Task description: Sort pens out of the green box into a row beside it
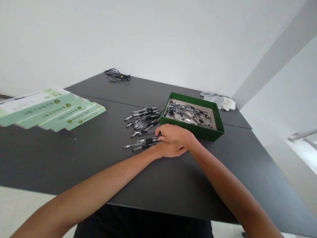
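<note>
The person's right hand [175,135] crosses over the left hand [170,150] at the near edge of a cluster of slim gel pens with clear barrels and black ribbed grips [146,143]. The right fingertips [158,135] press against those pens in a narrow, curled pose, but whether they hold one cannot be told. The left hand lies flat and extended, with nothing visible in it.

The pens lie on a matte charcoal tabletop [74,158], with a looser, criss-crossed heap of the same pens [145,120] just farther away. To their right stands a shallow rectangular green cardboard tray [190,131], its pale base holding a jumble of more pens [185,115]; the right hand nearly touches its near wall.

Far right, crumpled white cloth gloves [229,104] lie beyond the tray. A coiled black cable [117,75] rests at the far edge. On the left, fanned pale-green printed boxes [54,109] overlap in a slanted row, their small text blurred.
</note>
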Tool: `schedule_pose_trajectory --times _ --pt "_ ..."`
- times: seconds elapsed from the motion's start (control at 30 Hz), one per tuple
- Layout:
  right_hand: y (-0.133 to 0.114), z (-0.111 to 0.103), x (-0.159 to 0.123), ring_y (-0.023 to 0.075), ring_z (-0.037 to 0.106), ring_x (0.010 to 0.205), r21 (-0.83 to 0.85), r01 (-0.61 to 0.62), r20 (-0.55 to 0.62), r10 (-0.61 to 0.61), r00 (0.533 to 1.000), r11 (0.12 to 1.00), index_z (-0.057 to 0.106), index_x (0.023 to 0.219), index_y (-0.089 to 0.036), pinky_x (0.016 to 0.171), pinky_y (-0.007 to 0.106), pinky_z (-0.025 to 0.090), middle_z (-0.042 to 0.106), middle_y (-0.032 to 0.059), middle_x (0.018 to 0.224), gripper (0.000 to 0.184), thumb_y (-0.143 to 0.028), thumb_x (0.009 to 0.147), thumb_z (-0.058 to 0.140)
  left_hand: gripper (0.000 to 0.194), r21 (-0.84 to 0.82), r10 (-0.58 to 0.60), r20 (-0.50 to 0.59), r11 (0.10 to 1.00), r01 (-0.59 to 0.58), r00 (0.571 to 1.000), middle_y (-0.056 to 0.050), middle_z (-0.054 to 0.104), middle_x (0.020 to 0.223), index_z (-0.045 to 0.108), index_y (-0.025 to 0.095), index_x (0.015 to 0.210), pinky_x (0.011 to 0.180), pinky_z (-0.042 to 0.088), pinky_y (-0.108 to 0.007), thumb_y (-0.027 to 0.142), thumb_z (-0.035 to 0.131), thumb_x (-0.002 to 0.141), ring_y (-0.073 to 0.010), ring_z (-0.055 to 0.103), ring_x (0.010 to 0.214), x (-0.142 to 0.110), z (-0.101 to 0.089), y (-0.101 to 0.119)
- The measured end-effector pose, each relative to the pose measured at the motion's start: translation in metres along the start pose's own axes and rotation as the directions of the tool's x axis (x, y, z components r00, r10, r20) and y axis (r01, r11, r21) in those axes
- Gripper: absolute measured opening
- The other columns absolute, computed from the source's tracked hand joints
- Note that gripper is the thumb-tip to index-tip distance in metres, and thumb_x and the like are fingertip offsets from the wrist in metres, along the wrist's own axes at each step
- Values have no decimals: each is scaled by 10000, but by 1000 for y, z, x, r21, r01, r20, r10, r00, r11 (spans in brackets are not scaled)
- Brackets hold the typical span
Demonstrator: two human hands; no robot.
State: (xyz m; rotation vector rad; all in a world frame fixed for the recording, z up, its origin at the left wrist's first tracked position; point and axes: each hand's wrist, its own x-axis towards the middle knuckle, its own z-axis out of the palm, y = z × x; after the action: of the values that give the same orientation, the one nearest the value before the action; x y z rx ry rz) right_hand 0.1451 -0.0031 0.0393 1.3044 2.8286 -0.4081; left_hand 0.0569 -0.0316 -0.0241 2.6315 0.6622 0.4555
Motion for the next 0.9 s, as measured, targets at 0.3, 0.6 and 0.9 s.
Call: schedule_pose_trajectory --times 0.3,0.6,0.9 --pt "-10 -12 -7 204 697 846 -3 -79 103 79 992 997 747 1001 -212 647 283 406 779 62 1003 127 -288 923 682 300 54 5 21 999 -6 1000 -82 774 1137 688 172 1222 997 533 -374 328 529 1022 -278 707 1118 1 4 -1" --pt "8 -66 -36 149 628 715 206 37 -165 -2 986 978 658 901 -190 682 261 427 714 0 743 85 -153 914 583 299 -147 110 53 984 -101 992 1 758 943 683 241 1117 837 484 -262 279 388 1081 -165 718 860 7 -24 10" --pt "41 -116 -94 143 672 643 447 -125 13 133 991 886 667 894 -204 590 239 475 795 29 816 99 -299 877 689 511 -530 -71 -76 848 20 995 35 564 666 523 174 1076 629 428 -224 604 247 1098 -110 528 584 8 -24 5"
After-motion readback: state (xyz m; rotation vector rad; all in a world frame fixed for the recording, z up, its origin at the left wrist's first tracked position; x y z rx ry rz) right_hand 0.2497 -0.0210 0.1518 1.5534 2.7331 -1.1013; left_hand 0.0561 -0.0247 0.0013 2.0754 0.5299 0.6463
